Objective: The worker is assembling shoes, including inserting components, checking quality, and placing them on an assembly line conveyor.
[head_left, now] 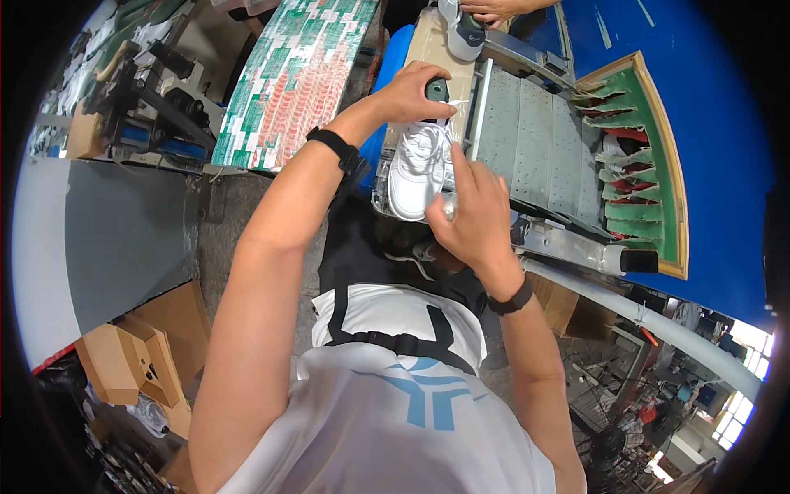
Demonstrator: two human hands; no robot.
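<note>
A white lace-up sneaker (417,174) lies toe toward me at the near end of a narrow conveyor. My left hand (409,92) is closed around its dark-lined collar and tongue, thumb by the top of the laces. Beside the shoe's right side is my right hand (479,210), its index finger stretched up along the laces. The thumb and other fingers are bent around a small whitish, blurred thing that I cannot make out. Black bands sit on both wrists.
Farther up the tan conveyor belt (432,51), another person's hand (498,8) touches a second white shoe (465,37). Grey perforated panels (535,136) and a wood-framed green opening (679,189) stand at right. Left are a label-covered board (296,82) and cardboard boxes (111,362).
</note>
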